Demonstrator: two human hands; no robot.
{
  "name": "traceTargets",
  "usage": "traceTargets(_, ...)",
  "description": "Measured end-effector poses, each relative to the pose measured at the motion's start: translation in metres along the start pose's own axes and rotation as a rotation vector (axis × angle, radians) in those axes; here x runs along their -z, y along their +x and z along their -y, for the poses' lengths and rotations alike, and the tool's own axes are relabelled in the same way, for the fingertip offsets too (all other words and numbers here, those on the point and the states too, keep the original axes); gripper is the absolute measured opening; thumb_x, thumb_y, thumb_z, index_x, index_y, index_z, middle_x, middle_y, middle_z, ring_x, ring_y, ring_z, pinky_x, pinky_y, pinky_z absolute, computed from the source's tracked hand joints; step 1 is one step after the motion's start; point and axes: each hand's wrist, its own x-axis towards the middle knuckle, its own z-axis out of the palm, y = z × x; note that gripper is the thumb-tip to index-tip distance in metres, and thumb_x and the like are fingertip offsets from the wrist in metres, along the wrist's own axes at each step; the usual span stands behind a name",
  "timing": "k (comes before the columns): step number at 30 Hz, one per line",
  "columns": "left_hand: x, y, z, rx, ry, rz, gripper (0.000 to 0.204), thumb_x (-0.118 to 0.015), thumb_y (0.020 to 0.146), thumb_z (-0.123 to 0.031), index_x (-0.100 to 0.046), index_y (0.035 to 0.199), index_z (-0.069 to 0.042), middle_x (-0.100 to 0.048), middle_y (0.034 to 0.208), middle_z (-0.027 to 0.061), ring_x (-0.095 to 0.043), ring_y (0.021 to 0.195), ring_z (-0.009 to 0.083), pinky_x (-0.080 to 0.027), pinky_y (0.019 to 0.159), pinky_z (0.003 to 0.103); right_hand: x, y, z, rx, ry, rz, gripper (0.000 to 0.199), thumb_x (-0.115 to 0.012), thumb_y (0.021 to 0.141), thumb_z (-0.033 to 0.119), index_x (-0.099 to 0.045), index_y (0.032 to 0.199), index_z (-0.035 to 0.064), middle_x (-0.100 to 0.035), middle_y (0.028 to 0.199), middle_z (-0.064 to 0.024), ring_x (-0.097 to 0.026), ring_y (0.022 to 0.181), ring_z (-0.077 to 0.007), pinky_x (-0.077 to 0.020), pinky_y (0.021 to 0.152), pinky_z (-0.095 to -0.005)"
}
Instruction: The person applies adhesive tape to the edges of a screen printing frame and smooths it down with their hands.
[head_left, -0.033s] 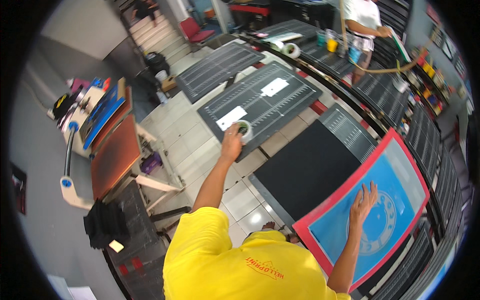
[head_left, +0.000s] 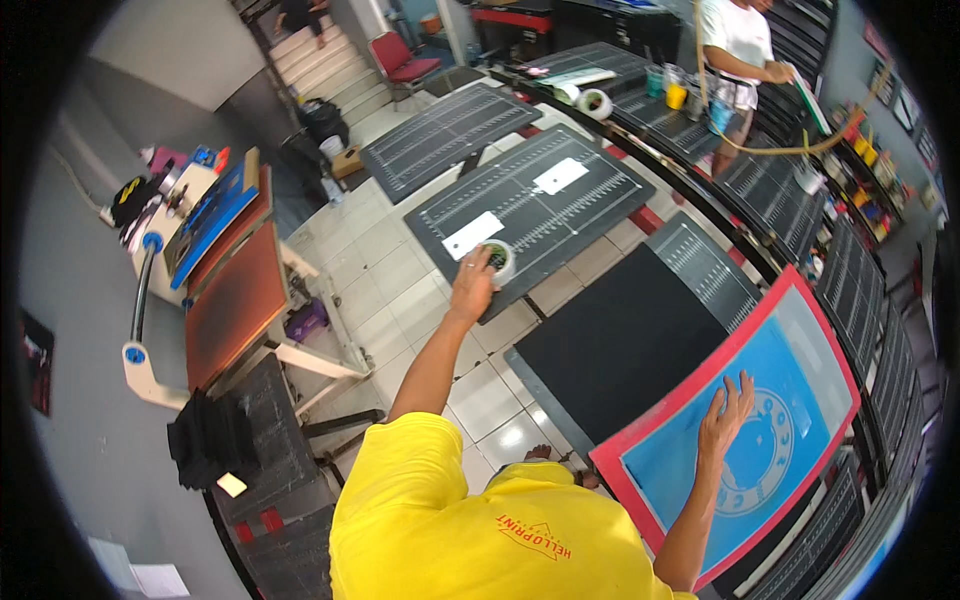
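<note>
My left hand reaches forward to a white roll of tape, its fingers closed around the near side. The roll is at the near edge of a dark grey printing platen with ruler-like markings. Two white rectangular pieces lie on that platen, the nearer white piece just beyond the roll. At the right, my right hand rests with fingers spread on a tilted printing screen, which has blue mesh, a red-pink border and a round emblem. Black fabric covers the platen left of the screen.
A heat press stands at the left, near a stack of black cloth. Further platens ring the station. Cups of ink and more tape rolls sit at the back. A co-worker holds a flat panel at the far right.
The whole view has shifted slightly, so things at the left and middle appear a little further right. Both hands keep their places on the roll of tape and the screen.
</note>
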Motion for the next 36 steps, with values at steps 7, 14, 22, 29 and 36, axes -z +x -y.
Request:
traceTargets(7,0.082,-0.025,-0.105,-0.343,-0.394,-0.056,0.025,-0.076,0.075,-0.013,-0.062,0.092,-0.002,-0.061,0.126,0.0099,-0.045,0.135,0.0313,-0.033,0.114,0.054,0.016,-0.001,0.090,0.028,0.367,0.129,0.026,-0.056,0.092,0.000,-0.064,0.117,0.0009,-0.064,0.121,-0.0172,-0.059,0.116,-0.0333,-0.0438,0.102,-0.0406)
traceTargets(14,0.126,-0.064,-0.185,-0.511,-0.613,0.020,0.023,-0.076,0.077,-0.015,-0.062,0.091,-0.005,-0.064,0.122,0.0074,-0.049,0.132,0.0306,-0.033,0.111,0.059,0.053,0.008,0.161,0.173,0.506,0.239,0.042,-0.070,0.079,-0.001,-0.062,0.120,0.0034,-0.062,0.124,-0.0152,-0.060,0.112,-0.0339,-0.0505,0.092,-0.0400)
traceTargets(22,0.129,-0.090,-0.228,-0.601,-0.721,0.103,0.022,-0.076,0.076,-0.011,-0.062,0.091,-0.004,-0.066,0.111,0.0076,-0.054,0.126,0.0327,-0.032,0.110,0.063,0.061,-0.043,0.169,0.208,0.306,0.030,0.043,-0.079,0.069,0.006,-0.066,0.110,0.0021,-0.065,0.113,-0.0121,-0.064,0.100,-0.0311,-0.0522,0.085,-0.0404)
traceTargets(29,0.131,-0.117,-0.258,-0.701,-0.776,0.222,0.028,-0.079,0.074,-0.012,-0.063,0.094,0.000,-0.065,0.099,0.0107,-0.058,0.117,0.0328,-0.033,0.108,0.064,0.086,-0.089,0.156,0.082,0.325,-0.100,0.025,-0.078,0.070,0.002,-0.066,0.092,0.0043,-0.066,0.105,-0.0104,-0.065,0.091,-0.0287,-0.0536,0.076,-0.0382)
traceTargets(36,0.142,-0.115,-0.283,-0.908,-0.971,0.604,0.045,-0.083,0.073,-0.031,-0.065,0.100,0.001,-0.067,0.092,0.0158,-0.065,0.090,0.0349,-0.049,0.086,0.043,0.117,-0.139,0.132,-0.327,0.406,-0.121,0.016,-0.070,0.078,-0.003,-0.063,0.092,0.0020,-0.065,0.092,-0.0117,-0.064,0.081,-0.0286,-0.0525,0.070,-0.0371)
